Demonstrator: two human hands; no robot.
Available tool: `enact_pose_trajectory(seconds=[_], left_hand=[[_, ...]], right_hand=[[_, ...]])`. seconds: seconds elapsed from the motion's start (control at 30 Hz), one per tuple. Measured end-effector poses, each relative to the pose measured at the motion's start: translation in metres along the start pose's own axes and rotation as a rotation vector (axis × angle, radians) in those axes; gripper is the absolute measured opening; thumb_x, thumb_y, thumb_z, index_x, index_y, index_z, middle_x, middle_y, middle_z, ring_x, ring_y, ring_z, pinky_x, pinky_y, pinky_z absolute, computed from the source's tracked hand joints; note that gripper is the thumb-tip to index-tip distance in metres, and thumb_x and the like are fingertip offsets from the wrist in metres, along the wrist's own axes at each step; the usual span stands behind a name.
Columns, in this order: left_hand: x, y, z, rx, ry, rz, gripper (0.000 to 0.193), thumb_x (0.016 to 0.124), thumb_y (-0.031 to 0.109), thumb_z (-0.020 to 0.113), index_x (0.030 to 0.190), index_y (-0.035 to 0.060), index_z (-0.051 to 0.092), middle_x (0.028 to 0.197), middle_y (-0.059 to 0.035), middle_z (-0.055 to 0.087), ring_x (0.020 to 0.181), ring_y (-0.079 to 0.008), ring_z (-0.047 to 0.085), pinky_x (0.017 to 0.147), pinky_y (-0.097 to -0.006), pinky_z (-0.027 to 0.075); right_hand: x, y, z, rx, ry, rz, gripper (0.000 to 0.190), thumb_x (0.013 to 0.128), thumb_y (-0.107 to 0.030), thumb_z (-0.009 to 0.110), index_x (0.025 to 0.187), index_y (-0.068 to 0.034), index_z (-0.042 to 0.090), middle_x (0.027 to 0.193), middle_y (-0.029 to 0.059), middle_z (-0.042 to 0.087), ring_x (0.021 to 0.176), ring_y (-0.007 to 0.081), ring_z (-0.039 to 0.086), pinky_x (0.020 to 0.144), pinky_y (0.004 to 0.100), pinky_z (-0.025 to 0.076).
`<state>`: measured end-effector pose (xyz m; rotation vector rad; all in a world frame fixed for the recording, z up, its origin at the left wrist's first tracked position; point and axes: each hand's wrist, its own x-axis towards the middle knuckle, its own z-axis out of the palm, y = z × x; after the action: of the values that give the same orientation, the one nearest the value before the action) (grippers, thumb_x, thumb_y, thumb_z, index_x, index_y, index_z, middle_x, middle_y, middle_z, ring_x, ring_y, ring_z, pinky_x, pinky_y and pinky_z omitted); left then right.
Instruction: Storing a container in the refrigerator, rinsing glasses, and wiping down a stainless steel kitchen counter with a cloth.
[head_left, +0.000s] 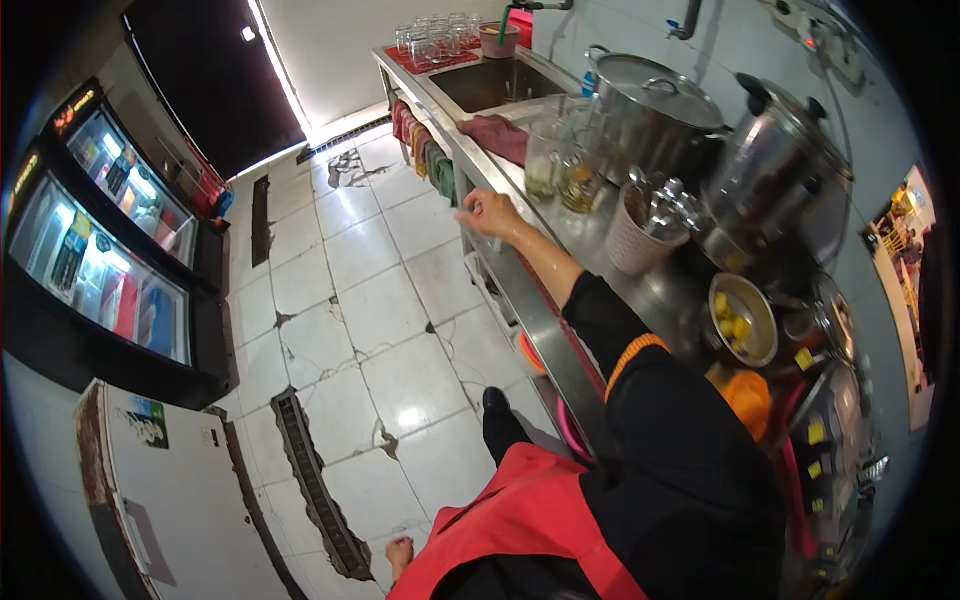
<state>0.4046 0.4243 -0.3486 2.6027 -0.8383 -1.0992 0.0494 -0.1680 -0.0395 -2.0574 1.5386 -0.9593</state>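
My right hand (489, 215) hovers in front of the edge of the steel counter (555, 289), its fingers loosely curled and apart, holding nothing that I can see. Closest to it on the counter are a folded dark red cloth (496, 139) and two glass mugs or jugs, one a clear glass vessel (541, 161) and the other a glass mug (582, 180) with yellowish contents. Beside my forearm stands a pale woven-look holder (637, 238) full of metal spoons (671, 204). My left hand (400, 553) hangs low beside my red apron (517, 499) over the floor; its fingers are mostly hidden.
A sink (504, 81) and rows of upturned glasses (431, 41) are at the counter's far end. Large steel pots (651, 94) line the wall. Glass-door fridges (101, 262) and a white freezer (169, 480) stand left. A floor drain grate (319, 487) crosses the cracked tiles.
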Motion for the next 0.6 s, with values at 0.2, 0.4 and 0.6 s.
enact_pose_trajectory(seconds=[0.2, 0.4, 0.6], left_hand=[[0.046, 0.022, -0.020, -0.045, 0.084, -0.018, 0.021, 0.067, 0.023, 0.063, 0.074, 0.0030, 0.067, 0.066, -0.0115, 0.064, 0.059, -0.0223, 0.060, 0.060, -0.0347, 0.048], [0.078, 0.220, -0.090, -0.288, 0.019, -0.205, 0.022, 0.070, 0.020, 0.064, 0.084, 0.0027, 0.066, 0.070, -0.0085, 0.064, 0.055, -0.0154, 0.057, 0.054, -0.0312, 0.047], [0.163, 0.287, -0.102, -0.167, -0.069, 0.119, 0.023, 0.071, 0.021, 0.064, 0.088, 0.0039, 0.066, 0.072, -0.0086, 0.064, 0.063, -0.0143, 0.058, 0.061, -0.0298, 0.048]], right_hand=[[0.169, 0.088, 0.034, -0.184, 0.469, 0.122, 0.058, 0.064, -0.043, 0.068, 0.103, -0.004, 0.053, 0.098, 0.0186, 0.056, 0.095, 0.0327, 0.051, 0.084, 0.0413, 0.040], [0.213, 0.138, 0.030, -0.469, 0.268, 0.427, 0.051, 0.069, -0.045, 0.062, 0.112, -0.023, 0.046, 0.102, 0.0192, 0.052, 0.098, 0.0419, 0.046, 0.086, 0.0511, 0.033], [0.187, 0.115, 0.057, -0.376, 0.369, 0.330, 0.037, 0.069, -0.036, 0.062, 0.093, -0.013, 0.045, 0.081, 0.0139, 0.058, 0.078, 0.0374, 0.056, 0.069, 0.0496, 0.042]])
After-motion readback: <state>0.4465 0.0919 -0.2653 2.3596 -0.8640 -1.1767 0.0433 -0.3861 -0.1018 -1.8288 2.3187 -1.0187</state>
